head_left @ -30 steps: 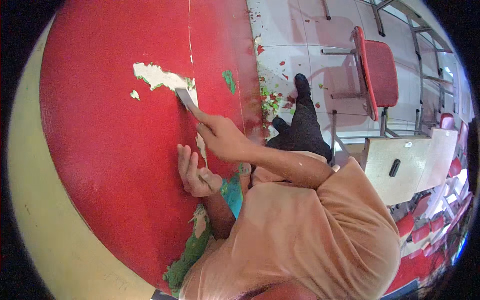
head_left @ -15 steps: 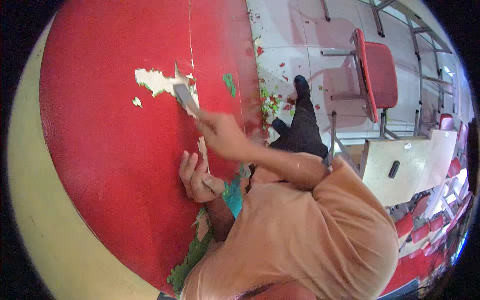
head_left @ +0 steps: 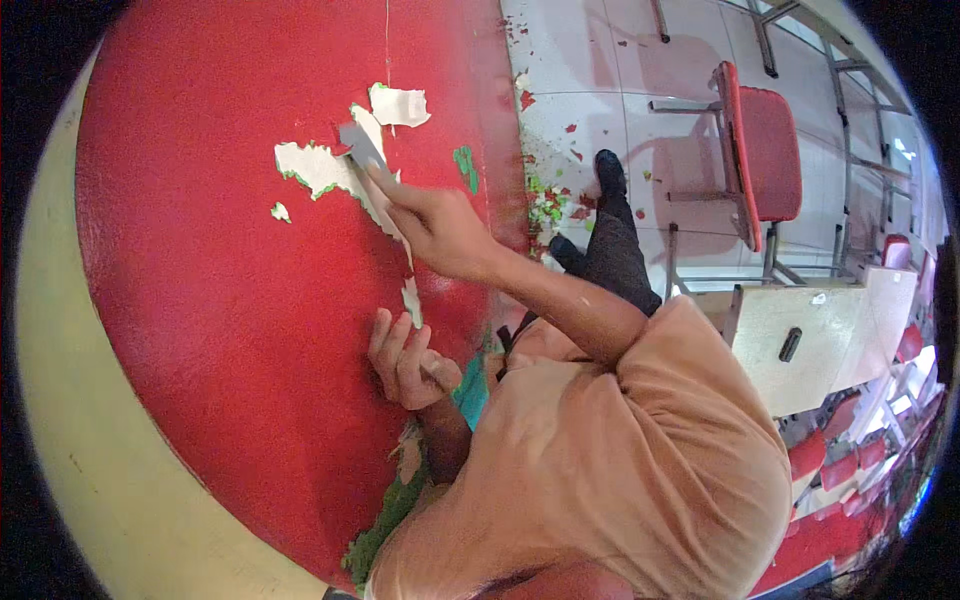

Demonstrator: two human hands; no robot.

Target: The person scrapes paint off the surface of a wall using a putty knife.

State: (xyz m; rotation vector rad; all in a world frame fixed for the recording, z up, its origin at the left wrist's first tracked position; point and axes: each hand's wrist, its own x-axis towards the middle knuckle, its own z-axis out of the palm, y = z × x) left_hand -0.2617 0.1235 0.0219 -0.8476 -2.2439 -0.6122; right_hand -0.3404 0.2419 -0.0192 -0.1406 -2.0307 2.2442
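My right hand [head_left: 440, 225] is closed round a flat metal paint scraper [head_left: 362, 145]. Its blade lies against the red painted wall [head_left: 230, 350], along the edge of a jagged pale bare patch [head_left: 315, 165]. A bit of red paint sticks up beside the blade. Another bare patch [head_left: 402, 106] lies just above the scraper, and a thin bare strip [head_left: 411, 300] runs down below my right hand. By the strip's lower end, my left hand [head_left: 408, 365] is held at the wall, its fingers apart and slightly bent, with nothing seen in them.
Red, green and white paint flakes [head_left: 548, 205] litter the tiled floor [head_left: 570, 60] along the wall's foot, near my dark shoes [head_left: 608, 172]. A red chair [head_left: 768, 150] and a pale desk [head_left: 795, 335] stand to the right. Green underpaint [head_left: 395, 515] shows low on the wall.
The scraper and my right hand have shifted slightly up the wall. A pale patch is now bare above the blade, where red paint was. My left hand has stayed about in place.
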